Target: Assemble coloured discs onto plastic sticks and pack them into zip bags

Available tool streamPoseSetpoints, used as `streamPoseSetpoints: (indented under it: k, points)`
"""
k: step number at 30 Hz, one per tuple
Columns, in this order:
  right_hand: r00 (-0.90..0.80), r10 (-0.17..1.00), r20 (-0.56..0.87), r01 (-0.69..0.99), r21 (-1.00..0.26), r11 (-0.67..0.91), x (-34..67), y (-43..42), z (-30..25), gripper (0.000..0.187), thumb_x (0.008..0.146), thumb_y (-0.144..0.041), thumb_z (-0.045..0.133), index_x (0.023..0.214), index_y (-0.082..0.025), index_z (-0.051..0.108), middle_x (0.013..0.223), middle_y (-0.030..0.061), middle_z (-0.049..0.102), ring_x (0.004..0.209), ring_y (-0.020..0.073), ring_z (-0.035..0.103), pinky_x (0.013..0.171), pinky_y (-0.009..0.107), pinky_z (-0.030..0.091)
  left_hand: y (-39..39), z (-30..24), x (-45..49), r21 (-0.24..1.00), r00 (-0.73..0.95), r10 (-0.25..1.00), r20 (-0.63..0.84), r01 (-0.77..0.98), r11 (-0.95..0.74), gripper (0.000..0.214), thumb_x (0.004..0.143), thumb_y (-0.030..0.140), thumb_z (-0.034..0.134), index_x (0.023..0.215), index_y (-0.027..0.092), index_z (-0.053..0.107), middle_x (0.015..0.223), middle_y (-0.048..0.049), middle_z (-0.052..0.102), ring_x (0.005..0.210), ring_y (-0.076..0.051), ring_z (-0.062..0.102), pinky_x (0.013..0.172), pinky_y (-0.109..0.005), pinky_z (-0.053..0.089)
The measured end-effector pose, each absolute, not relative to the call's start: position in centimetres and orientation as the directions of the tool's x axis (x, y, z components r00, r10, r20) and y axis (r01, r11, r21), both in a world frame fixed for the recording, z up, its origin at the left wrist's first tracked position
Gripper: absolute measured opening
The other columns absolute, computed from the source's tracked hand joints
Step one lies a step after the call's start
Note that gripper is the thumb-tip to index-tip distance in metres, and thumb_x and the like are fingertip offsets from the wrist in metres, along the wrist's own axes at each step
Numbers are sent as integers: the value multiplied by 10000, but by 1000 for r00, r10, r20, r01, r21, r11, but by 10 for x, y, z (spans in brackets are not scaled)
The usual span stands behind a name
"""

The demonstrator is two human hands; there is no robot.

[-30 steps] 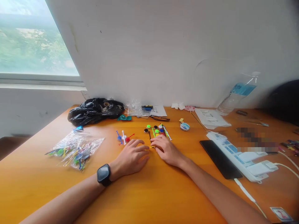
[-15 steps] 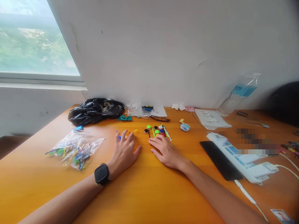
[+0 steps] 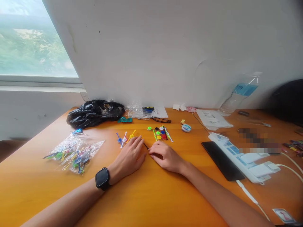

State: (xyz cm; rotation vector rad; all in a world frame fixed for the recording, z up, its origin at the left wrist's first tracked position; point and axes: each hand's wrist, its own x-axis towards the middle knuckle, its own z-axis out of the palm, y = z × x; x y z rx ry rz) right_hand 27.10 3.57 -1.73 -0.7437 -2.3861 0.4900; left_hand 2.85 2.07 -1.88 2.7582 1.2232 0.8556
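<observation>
My right hand (image 3: 167, 156) is closed in a pinch on one end of a thin black plastic stick (image 3: 146, 146). Beside the stick's far end, my left hand (image 3: 129, 159) lies low over the table, fingers stretched and thumb apart; what is under its fingertips is hidden. Just beyond that hand sit a blue stick with a disc (image 3: 119, 139), a white one (image 3: 123, 140) and a yellow one (image 3: 132, 135). Past my right hand is a group of loose parts, among them a green disc (image 3: 149, 128), a yellow disc (image 3: 159, 137) and a white stick (image 3: 169, 133).
Clear bags of coloured parts (image 3: 81, 156) lie at left. A black plastic bag (image 3: 94, 113) and glasses (image 3: 161, 120) are along the back. To the right are a round white container (image 3: 186, 128), a phone (image 3: 221, 160), a power strip (image 3: 236, 159) and a bottle (image 3: 236, 97).
My right hand has drawn the black stick toward me, out of the group. A black disc at the group's left no longer shows. My left hand has shifted right, uncovering the blue, white and yellow pieces.
</observation>
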Motion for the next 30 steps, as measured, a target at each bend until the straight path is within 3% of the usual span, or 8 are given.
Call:
streamPoseSetpoints:
  k: [3,5,11,16,21,26,30]
  points:
    - [-631,645,432,443,-481,756,271,37,-21,200,1019,-118,571,1103,-225,717,1020,74,747,985,242,642,931,417,543,19,-16,30,245,558,692,458,669,-702,245,1008,178,561,1246,217,608,1247,-139,671,1167,-330,638,1002,-541,574]
    - [-601,669,436,497,-451,741,271,38,-22,210,1024,-128,573,1143,-222,719,1017,79,736,985,247,629,930,417,537,19,-18,30,253,568,679,466,649,-717,295,1008,166,556,1296,216,599,1254,-138,679,1125,-320,648,972,-517,584]
    - [-564,702,435,589,-384,711,272,39,-22,176,1024,-141,598,1077,-216,748,989,77,711,986,253,603,918,411,524,19,-25,29,218,528,681,507,686,-694,539,996,234,620,1509,164,470,1542,-205,534,1437,-404,485,1144,-604,491]
    - [-615,670,416,562,-365,742,271,38,-22,251,1048,-144,572,1196,-250,745,1045,75,706,1020,249,596,950,415,510,17,-21,29,202,471,744,475,764,-613,545,995,372,670,1465,162,492,1461,-209,583,1506,-464,382,1194,-739,361]
    - [-663,641,387,508,-395,765,271,38,-22,198,1066,-152,549,1064,-225,734,1018,71,707,987,235,606,927,388,501,17,-20,30,221,511,722,467,723,-655,405,1023,295,613,1410,207,529,1349,-153,658,1402,-425,486,1119,-654,467]
    - [-736,578,353,433,-410,803,268,31,-19,199,1059,-140,516,1049,-219,699,1033,78,705,975,235,616,897,371,495,16,-20,29,288,566,683,461,633,-718,564,971,260,647,1503,215,465,1328,-147,682,1222,-363,599,1038,-547,521]
    - [-716,585,382,390,-477,788,264,25,-18,167,1046,-142,512,1035,-224,657,997,68,717,922,229,621,878,370,499,14,-14,30,362,589,679,439,576,-733,611,980,328,658,1535,211,432,1238,-142,713,1090,-323,655,961,-494,543]
